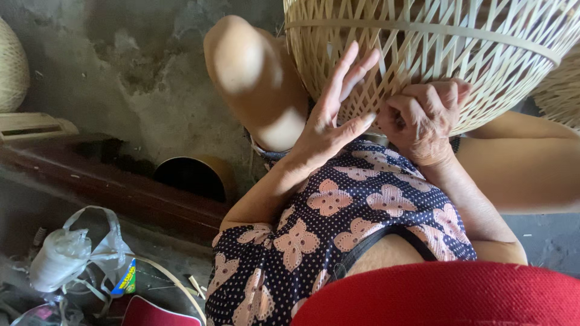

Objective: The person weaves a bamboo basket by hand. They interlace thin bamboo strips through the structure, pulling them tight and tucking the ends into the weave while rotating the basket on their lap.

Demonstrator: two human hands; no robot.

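A large open-weave bamboo basket (435, 42) rests against my lap and knees at the top right. My left hand (329, 118) lies flat against its lower wall, fingers spread, thumb pointing toward the rim edge. My right hand (423, 118) is curled tight at the basket's bottom edge, fingers pinching a bamboo strip of the weave. The two hands nearly touch at the thumb tips. I sit with bare knees (248, 66) up, in a dark dress with pink flowers.
Rough concrete floor to the left. A dark red wooden beam (115, 187) runs across, with a round brown pot (196, 175) beside it. A white plastic bag with a thread roll (63, 256) lies bottom left. Other woven baskets sit at the far left (12, 66) and far right (559, 90).
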